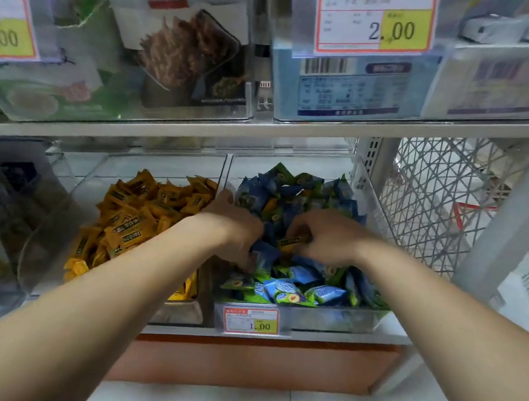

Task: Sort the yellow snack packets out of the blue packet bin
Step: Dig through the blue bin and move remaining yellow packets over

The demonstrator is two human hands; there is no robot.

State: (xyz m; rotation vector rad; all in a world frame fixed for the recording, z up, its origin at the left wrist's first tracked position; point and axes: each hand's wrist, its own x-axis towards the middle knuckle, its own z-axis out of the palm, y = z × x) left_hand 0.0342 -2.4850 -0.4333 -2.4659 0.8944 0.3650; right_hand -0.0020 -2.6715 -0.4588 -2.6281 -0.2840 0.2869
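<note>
1. The right hand (326,237) is reaching into the blue packet bin (345,319), over the middle of the pile.
2. Its grip is closing around a single yellow packet (293,241), with the fingers curling over it from above.
3. That yellow packet is sitting among the blue packets (296,274), just between the two hands.
4. The left hand (235,227) is digging into the same bin at its left side, with the thumb pointing up beside the bin wall.
5. The left fingers are sinking out of sight between the blue packets, so I cannot tell whether that grip is holding anything.
6. The other yellow packets (137,215) are lying heaped in a clear neighbouring bin (166,161), just left of the blue one on the same shelf (269,341).
7. A red-and-yellow price tag (252,320) is hanging on the front of the blue packet bin.
</note>
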